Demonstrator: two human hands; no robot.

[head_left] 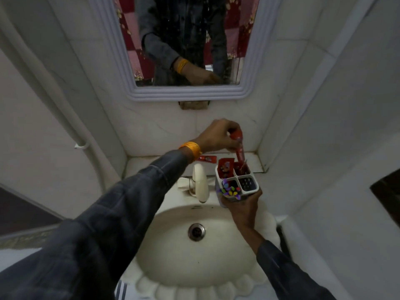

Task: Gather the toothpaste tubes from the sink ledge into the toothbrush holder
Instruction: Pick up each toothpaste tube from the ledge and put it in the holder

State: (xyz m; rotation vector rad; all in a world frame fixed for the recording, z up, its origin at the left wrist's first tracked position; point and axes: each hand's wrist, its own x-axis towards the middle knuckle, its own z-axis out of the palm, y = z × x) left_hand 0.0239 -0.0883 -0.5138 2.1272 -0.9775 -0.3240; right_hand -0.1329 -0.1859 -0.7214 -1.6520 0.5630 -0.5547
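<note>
My right hand [242, 207] holds a white four-compartment toothbrush holder [252, 187] from below, above the right side of the sink. My left hand [218, 135] grips the top of a red toothpaste tube [239, 151], whose lower end sits inside the back right compartment. The back left compartment holds another red tube [225, 167]. A toothbrush with colourful bristles [230, 190] sticks out of the front left compartment. One more red tube [56, 158] lies flat on the ledge behind the tap, partly hidden by my left wrist.
A cream tap [200, 182] stands at the back of the white basin [173, 245], whose drain [196, 231] is in the middle. A mirror [186, 40] hangs on the tiled wall above. Walls close in on both sides of the ledge [257, 163].
</note>
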